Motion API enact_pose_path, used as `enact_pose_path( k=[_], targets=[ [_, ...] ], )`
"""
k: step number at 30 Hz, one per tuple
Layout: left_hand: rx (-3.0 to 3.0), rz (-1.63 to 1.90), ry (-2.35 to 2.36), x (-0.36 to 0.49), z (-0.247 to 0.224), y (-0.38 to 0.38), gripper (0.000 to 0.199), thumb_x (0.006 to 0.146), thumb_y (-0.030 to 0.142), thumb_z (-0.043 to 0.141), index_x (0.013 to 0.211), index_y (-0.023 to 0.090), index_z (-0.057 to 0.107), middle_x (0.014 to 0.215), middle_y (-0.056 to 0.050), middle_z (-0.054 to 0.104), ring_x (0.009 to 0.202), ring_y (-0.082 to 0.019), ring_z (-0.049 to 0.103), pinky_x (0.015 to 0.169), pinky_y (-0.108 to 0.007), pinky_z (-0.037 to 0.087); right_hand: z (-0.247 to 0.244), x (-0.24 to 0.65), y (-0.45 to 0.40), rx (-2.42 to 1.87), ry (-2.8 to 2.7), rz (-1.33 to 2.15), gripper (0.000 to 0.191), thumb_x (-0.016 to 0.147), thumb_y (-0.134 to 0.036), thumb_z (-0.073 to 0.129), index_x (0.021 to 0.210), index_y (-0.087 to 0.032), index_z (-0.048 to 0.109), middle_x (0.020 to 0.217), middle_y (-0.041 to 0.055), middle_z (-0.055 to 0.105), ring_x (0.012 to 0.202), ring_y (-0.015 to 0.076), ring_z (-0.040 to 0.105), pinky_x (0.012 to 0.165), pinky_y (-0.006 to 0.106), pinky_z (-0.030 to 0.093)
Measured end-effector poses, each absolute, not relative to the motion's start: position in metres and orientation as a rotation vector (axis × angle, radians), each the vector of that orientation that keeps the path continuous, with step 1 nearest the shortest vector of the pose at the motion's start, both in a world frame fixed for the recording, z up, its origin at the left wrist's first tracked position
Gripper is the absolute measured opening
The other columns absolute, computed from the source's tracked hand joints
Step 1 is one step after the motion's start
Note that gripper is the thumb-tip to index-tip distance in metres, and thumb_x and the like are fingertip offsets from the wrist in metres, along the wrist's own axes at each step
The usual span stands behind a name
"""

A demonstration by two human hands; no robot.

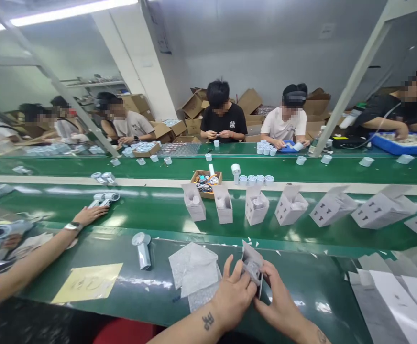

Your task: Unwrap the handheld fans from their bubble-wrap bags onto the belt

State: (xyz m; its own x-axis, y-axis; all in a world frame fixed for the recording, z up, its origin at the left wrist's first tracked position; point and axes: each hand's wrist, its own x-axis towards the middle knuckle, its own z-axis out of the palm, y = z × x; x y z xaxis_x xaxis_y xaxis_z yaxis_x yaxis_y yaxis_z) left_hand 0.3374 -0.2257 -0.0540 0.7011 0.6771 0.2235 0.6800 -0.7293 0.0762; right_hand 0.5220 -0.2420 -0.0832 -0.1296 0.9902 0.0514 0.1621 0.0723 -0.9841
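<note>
Between my hands at the table's near edge is a small white box (246, 249) with its flap raised. A clear-wrapped item (252, 270) fills its mouth; the wrapping hides what is inside. My left hand (234, 292) has its fingers curled against the wrapped item. From the other side, my right hand (278, 298) grips the box with thumb and fingers. Several translucent wrap pouches (196, 265) lie just left of my left hand. Farther left, a light-blue handheld fan (142, 251) rests on the green tabletop.
Open white boxes (257, 205) line the green belt ahead. More white cartons (391, 296) stand at right. A yellow sheet (88, 283) lies at left, where a co-worker's hand (90, 216) touches fans on the belt. A parts carton (206, 184) sits beyond; several people work opposite.
</note>
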Motion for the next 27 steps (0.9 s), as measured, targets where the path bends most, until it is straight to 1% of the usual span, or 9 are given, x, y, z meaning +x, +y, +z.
enact_pose_path(
  k=[4, 7, 11, 13, 15, 18, 22, 24, 27],
  targets=[
    [-2.696, -0.554, -1.457, 0.284, -0.019, -0.197, 0.013, 0.08, 0.01, 0.064, 0.079, 0.023, 0.064, 0.074, -0.002, 0.065, 0.105, -0.03, 0.052, 0.102, -0.059, 0.031, -0.081, 0.508, -0.234, -1.234, -1.16, 1.07, 0.05, 0.081, -0.031, 0.068, 0.126, -0.03, 0.045, 0.141, 0.0124, 0.044, 0.132, 0.0316, 0.044, 0.104, 0.049, 0.045],
    [-2.598, -0.523, -1.589, 0.211, 0.025, -0.166, 0.016, 0.08, 0.008, 0.06, 0.075, 0.023, 0.065, 0.076, -0.003, 0.067, 0.098, -0.028, 0.053, 0.095, -0.051, 0.038, -0.094, 0.475, -0.226, -1.387, -1.268, 1.173, 0.044, 0.074, -0.036, 0.073, 0.116, -0.03, 0.061, 0.134, 0.0131, 0.055, 0.127, 0.0375, 0.049, 0.1, 0.055, 0.047],
    [-2.416, -0.219, -1.777, 0.12, 0.044, -0.107, 0.019, 0.082, 0.01, 0.053, 0.076, 0.021, 0.067, 0.08, -0.008, 0.068, 0.1, -0.031, 0.052, 0.091, -0.046, 0.041, -0.121, 0.403, -0.214, -1.244, -1.926, 1.398, 0.079, 0.04, -0.016, 0.089, 0.112, -0.041, 0.07, 0.15, 0.006, 0.045, 0.142, 0.0507, 0.022, 0.11, 0.076, 0.012],
    [-2.387, -0.14, -1.81, 0.09, 0.034, -0.071, 0.022, 0.084, 0.009, 0.05, 0.075, 0.02, 0.067, 0.081, -0.011, 0.068, 0.101, -0.032, 0.053, 0.092, -0.046, 0.041, -0.135, 0.369, -0.208, -1.227, -2.074, 1.447, 0.092, 0.035, -0.007, 0.088, 0.113, -0.05, 0.068, 0.15, 0.0027, 0.044, 0.141, 0.0526, 0.016, 0.107, 0.079, 0.0],
    [-2.392, -0.132, -1.823, 0.069, 0.017, -0.038, 0.023, 0.084, 0.008, 0.049, 0.076, 0.019, 0.067, 0.083, -0.013, 0.068, 0.101, -0.032, 0.055, 0.09, -0.045, 0.042, -0.147, 0.341, -0.202, -1.295, -2.135, 1.47, 0.094, 0.04, -0.006, 0.086, 0.117, -0.055, 0.063, 0.151, 0.0007, 0.04, 0.141, 0.0511, 0.013, 0.107, 0.078, -0.003],
    [-2.422, -0.11, -1.838, 0.049, -0.007, -0.002, 0.021, 0.084, 0.008, 0.05, 0.075, 0.018, 0.066, 0.084, -0.013, 0.07, 0.101, -0.032, 0.056, 0.086, -0.044, 0.043, -0.161, 0.314, -0.2, -1.478, -2.219, 1.41, 0.084, 0.055, -0.019, 0.082, 0.127, -0.053, 0.056, 0.156, 0.0001, 0.028, 0.144, 0.0471, 0.004, 0.109, 0.075, -0.001],
    [-2.483, -0.1, -1.827, 0.028, -0.023, 0.002, 0.018, 0.083, 0.008, 0.051, 0.083, 0.019, 0.065, 0.092, -0.012, 0.071, 0.113, -0.032, 0.055, 0.1, -0.045, 0.037, -0.162, 0.297, -0.205, -1.668, -2.407, 1.244, 0.074, 0.075, -0.026, 0.066, 0.142, -0.044, 0.042, 0.161, 0.0017, 0.012, 0.145, 0.0438, -0.004, 0.11, 0.073, 0.003],
    [-2.356, -0.195, -1.931, 0.019, -0.032, -0.021, 0.016, 0.09, 0.018, 0.048, 0.094, 0.018, 0.063, 0.104, -0.015, 0.068, 0.119, -0.032, 0.051, 0.105, -0.046, 0.033, -0.158, 0.297, -0.21, -1.698, -2.443, 1.19, 0.074, 0.076, -0.025, 0.065, 0.144, -0.042, 0.041, 0.162, 0.0031, 0.011, 0.146, 0.0443, -0.002, 0.111, 0.072, 0.006],
    [-1.882, -0.356, -2.41, 0.009, -0.059, -0.08, 0.035, 0.094, 0.042, 0.044, 0.105, 0.011, 0.056, 0.109, -0.022, 0.063, 0.111, -0.036, 0.056, 0.096, -0.047, 0.041, -0.153, 0.307, -0.219, -1.567, -2.382, 1.122, 0.064, 0.078, -0.029, 0.066, 0.139, -0.038, 0.05, 0.162, 0.0069, 0.02, 0.146, 0.0461, 0.006, 0.109, 0.074, 0.014]
  ],
)
